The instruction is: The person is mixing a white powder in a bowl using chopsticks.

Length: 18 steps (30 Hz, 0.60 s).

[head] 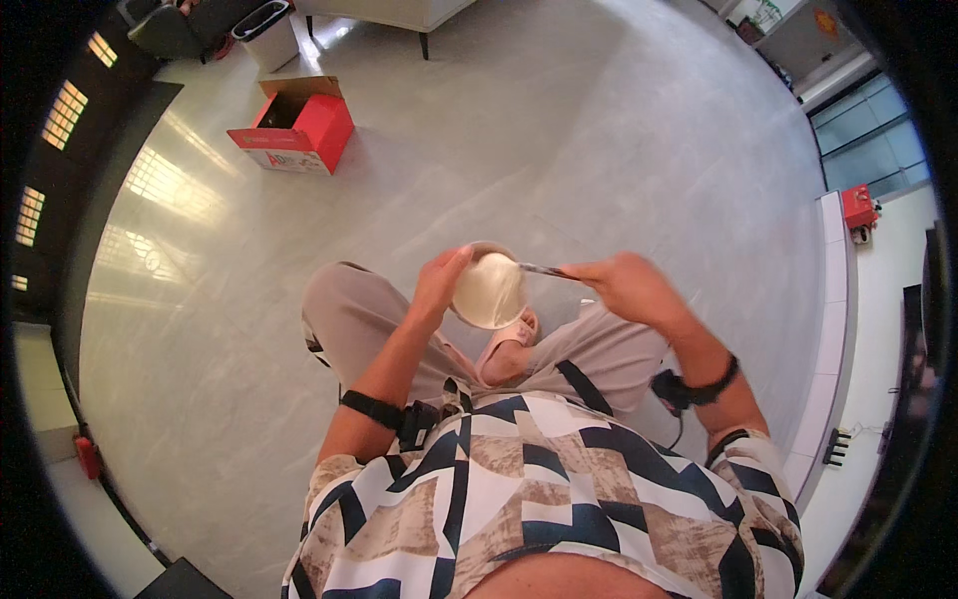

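A round pale container (488,303), like a tub or bowl, is held above the gap between my knees. My left hand (443,288) grips it by its left side, thumb near the rim. Something pale cream shows in it; I cannot tell whether that is a paste or the bare inner wall. My right hand (617,283) is closed around the handle of a thin, dark tool (546,270). Its far end reaches the container's right edge, and its tip cannot be made out. Below the container is a foot in a pink slipper (509,333).
A red cardboard box (325,127) with a raised brown flap stands on the grey floor (479,150). Behind it are a lined waste bin (273,46) and a light sofa (374,9) on dark legs. White tiles (823,322) edge the right wall; a red object (858,206) is there.
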Available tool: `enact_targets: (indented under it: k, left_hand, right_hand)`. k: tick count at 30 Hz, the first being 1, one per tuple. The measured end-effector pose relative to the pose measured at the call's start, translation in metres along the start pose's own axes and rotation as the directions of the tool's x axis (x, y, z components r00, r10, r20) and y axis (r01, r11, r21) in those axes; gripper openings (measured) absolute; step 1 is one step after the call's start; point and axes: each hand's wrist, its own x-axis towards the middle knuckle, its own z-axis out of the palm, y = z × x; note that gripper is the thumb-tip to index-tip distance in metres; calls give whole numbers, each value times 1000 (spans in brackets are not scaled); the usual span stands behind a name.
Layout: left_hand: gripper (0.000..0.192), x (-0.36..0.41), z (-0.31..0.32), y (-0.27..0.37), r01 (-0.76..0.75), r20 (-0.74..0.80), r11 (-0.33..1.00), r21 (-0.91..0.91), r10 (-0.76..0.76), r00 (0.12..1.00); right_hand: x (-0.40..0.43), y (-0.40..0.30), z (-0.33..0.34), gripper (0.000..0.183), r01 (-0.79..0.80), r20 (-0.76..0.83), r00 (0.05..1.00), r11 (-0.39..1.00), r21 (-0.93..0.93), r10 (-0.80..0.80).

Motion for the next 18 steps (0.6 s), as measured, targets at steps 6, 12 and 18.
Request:
enact_targets:
  k: [6,12,18]
  left_hand:
    - [45,7,-9,-19,-87,-113,979,185,109,988]
    - [47,11,-8,-13,-184,-76,940,287,214,974]
    - [49,7,6,5,66,-49,998,17,-65,997]
  right_hand:
    - [-4,-10,4,40,194,194,966,973,-123,-168]
    - [1,-10,31,40,167,130,979,984,-69,-157]
    - [11,5,43,44,36,-1,999,999,38,-36]
